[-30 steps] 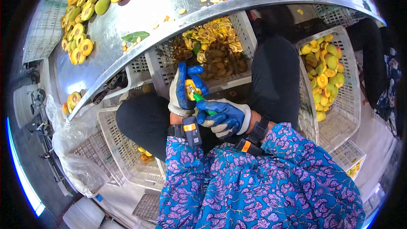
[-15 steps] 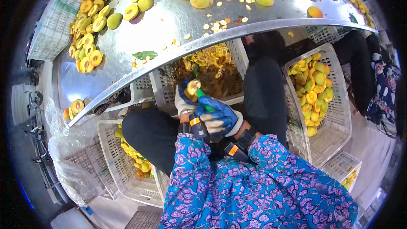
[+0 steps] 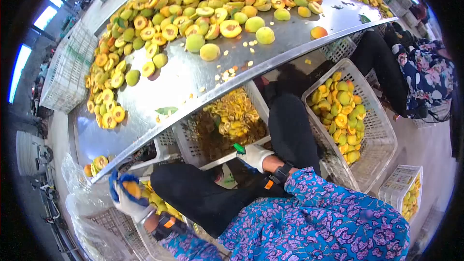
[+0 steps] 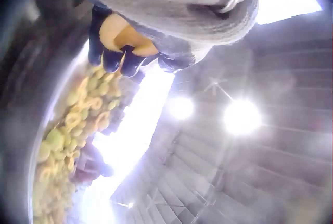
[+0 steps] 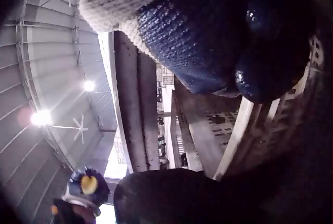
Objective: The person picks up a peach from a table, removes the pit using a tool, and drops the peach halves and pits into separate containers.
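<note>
Closest in, past the dark trousers (image 3: 181, 188): R hand (image 3: 253, 157), gloved, grips a green-handled tool (image 3: 239, 148) — only the green part shows, can't see a blade. It's near the front edge of the middle crate (image 3: 187, 140), which has brown & yellow scraps in it.

L hand (image 3: 126, 204), also gloved, has its fingers curled round a piece of fruit (image 3: 131, 189), out on the L, above the left crate (image 3: 151, 241), w/ more yellow fruit below.

Just changed: ½ sec ago both hands were together in front of the lap, tool up against the fruit. Now they've parted, L hand swung out w/ prob. the same piece — so tool work on it looks finished or paused. Can't tell if the stone's out.

Fruit sits inside L hand's grip, not let go, well apart from R hand & tool.

Further off: right crate (image 3: 377, 150), beyond the R knee, part full of fruit; then the metal table (image 3: 145, 89) w/ small pale kernels (image 3: 226, 74) nr its edge & a big heap of cut and whole fruit (image 3: 232, 9) behind. Far R, another person (image 3: 427, 75) in a floral top.
</note>
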Tool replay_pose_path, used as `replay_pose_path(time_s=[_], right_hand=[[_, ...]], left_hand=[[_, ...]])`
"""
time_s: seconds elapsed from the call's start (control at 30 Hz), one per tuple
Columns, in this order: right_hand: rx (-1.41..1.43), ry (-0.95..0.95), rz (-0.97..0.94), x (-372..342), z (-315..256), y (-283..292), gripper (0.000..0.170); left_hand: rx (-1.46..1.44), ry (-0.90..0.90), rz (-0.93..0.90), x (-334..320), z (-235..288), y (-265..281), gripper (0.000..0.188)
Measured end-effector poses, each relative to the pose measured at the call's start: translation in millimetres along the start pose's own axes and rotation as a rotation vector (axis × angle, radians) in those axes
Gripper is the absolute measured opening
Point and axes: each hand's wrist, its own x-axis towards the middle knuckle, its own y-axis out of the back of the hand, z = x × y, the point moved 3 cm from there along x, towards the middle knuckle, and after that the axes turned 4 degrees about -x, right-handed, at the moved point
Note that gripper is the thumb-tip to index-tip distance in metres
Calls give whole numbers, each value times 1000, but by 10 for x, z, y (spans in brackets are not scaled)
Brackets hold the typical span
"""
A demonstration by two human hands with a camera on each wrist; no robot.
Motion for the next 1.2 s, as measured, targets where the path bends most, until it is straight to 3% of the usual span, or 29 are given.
replay_pose_path(time_s=[0.03, 0.1, 0.13, 0.23, 0.33, 0.37, 0.4, 0.43, 0.5, 0.57, 0.67, 0.8, 0.83, 0.9, 0.97, 1.03, 1.1, 1.2], right_hand=[[39, 12, 3, -61, -50, 54, 39], [57, 66, 35, 13, 52, -98, 38], [46, 88, 41, 25, 75, -177, 37], [99, 106, -4, -92, -21, -160, 34], [141, 165, -57, -138, -62, -163, 33], [105, 180, -81, -52, -25, -290, 32], [116, 125, -83, -3, -4, -401, 32], [123, 68, -85, 35, 17, -466, 32], [273, 58, -108, -61, -40, -348, 33], [315, 94, -198, -41, -51, -370, 32], [173, 96, -137, 26, -31, -402, 30], [140, 98, -188, 26, -92, -350, 29], [144, 97, -204, 0, -152, -255, 29], [298, -15, -167, -65, -137, -111, 33], [297, -11, -38, -86, -112, -123, 31], [-229, 246, -83, 33, -27, -310, 30], [290, 171, 198, 19, -29, -228, 25], [452, 234, 202, -17, -61, -123, 28]], left_hand=[[115, 43, -25, 139, -29, 375, 32], [1060, -81, 70, 220, 37, 683, 31], [1241, 40, 48, 183, 68, 635, 30], [685, -113, -46, 107, 129, -229, 30], [567, -96, -454, 32, 40, -1624, 32], [674, -144, -560, -125, 78, -2141, 38], [854, -343, -715, -108, -71, -2524, 40], [965, -424, -844, -152, -148, -2933, 43], [987, -674, -1045, -127, -367, -3558, 48], [1121, -763, -1179, 34, -812, -3912, 53], [1256, -761, -1205, 102, -932, -4024, 55], [1299, -548, -1070, 179, -838, -3762, 52], [1209, -496, -1046, 204, -793, -3645, 53], [560, 15, -1035, 374, -819, -3260, 51], [-225, 357, -995, 210, -520, -2851, 53], [-676, 687, -862, -39, -387, -2417, 57], [-947, 761, -674, -400, -417, -2099, 53], [-1081, 884, -379, -865, -683, -1732, 48]])
